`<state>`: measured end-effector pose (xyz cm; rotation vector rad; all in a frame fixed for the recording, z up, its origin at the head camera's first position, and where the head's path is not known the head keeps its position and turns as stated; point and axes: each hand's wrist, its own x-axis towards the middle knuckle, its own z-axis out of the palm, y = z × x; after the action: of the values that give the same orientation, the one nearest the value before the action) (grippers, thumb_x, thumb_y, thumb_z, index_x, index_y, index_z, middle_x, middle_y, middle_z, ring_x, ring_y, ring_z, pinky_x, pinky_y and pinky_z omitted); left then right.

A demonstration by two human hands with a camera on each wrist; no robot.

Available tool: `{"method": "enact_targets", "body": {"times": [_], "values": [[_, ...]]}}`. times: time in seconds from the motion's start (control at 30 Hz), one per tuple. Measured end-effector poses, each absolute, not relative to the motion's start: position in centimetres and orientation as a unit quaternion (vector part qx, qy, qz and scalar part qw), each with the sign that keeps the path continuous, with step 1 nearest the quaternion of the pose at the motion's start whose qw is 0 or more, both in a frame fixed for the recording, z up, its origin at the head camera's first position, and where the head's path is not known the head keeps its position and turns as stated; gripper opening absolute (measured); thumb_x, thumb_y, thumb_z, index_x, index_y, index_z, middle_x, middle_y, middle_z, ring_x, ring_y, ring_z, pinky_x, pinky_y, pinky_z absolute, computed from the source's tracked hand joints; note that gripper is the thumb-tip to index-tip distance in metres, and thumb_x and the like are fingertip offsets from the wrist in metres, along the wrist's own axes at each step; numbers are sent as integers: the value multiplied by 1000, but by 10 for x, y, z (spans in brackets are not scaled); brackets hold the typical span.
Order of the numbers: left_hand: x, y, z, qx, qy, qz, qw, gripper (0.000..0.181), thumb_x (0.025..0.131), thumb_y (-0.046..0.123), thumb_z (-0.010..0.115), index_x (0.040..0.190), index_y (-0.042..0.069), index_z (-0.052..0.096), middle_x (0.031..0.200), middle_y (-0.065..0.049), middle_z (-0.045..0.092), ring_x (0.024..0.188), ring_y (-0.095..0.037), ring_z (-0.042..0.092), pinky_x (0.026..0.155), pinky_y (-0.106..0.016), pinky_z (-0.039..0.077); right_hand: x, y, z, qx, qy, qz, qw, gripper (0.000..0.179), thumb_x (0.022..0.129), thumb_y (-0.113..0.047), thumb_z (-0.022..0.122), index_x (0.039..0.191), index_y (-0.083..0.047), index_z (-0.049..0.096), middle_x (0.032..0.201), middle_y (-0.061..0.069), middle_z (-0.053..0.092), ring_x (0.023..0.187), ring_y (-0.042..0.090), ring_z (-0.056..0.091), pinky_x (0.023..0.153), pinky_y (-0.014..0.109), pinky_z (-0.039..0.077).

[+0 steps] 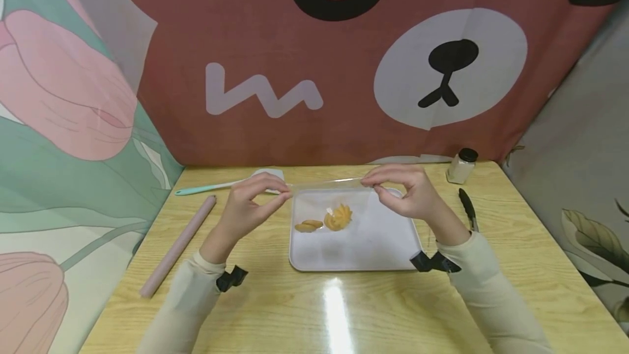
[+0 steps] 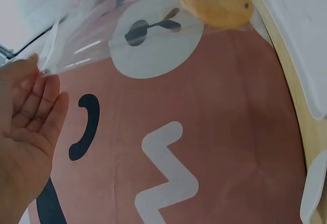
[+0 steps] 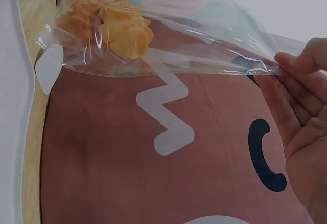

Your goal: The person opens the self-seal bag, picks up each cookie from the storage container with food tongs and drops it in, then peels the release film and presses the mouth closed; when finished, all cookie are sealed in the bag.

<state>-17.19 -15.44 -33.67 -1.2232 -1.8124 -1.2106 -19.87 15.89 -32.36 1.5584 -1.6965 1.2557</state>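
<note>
A clear plastic bag (image 3: 204,55) with cookies inside hangs between the two hands, over a white tray (image 1: 363,258). At one upper corner, the left hand (image 1: 253,201) pinches the bag's edge between thumb and fingers. Pinching the opposite corner is the right hand (image 1: 410,193), so the top edge is stretched between them. Low in the bag are yellow, ridged swirl cookies (image 3: 126,28) and flat, oval cookies with dark specks (image 2: 219,1). Whether the bag's mouth is sealed cannot be made out.
A pink rolling pin (image 1: 179,245) lies left of the tray. Behind the left hand is a spatula with a mint handle (image 1: 196,189). At the back right stands a black-lidded jar (image 1: 461,167), and a black-handled tool (image 1: 468,206) lies in front of it. A printed cloth (image 1: 275,141) hangs behind the table.
</note>
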Motion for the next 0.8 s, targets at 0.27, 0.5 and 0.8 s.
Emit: {"method": "enact_targets", "body": {"times": [0.27, 0.5, 0.8], "values": [[-169, -150, -335, -406, -721, -472, 304, 27, 71, -17, 73, 88, -3, 58, 81, -9, 64, 76, -21, 67, 77, -25, 54, -196, 154, -327, 524, -673, 434, 289, 4, 83, 5, 67, 85, 4, 64, 81, 14, 64, 77, 17, 60, 72, 17, 51], [-167, -148, -337, -408, -727, -445, 327, 28, 70, -18, 73, 87, -3, 57, 81, -9, 63, 76, -21, 66, 79, -25, 53, -193, 156, -325, 498, -706, 444, 238, 20, 78, 19, 63, 86, 7, 49, 82, 14, 58, 73, 11, 56, 63, 15, 49], [-169, -146, -339, -388, -721, -495, 290, 31, 74, -20, 68, 99, -8, 53, 86, -15, 61, 77, -21, 63, 75, -22, 53, -192, 156, -321, 432, -742, 483, 174, 25, 76, 22, 62, 93, 5, 55, 81, 9, 56, 70, 9, 53, 60, 18, 46]]}}
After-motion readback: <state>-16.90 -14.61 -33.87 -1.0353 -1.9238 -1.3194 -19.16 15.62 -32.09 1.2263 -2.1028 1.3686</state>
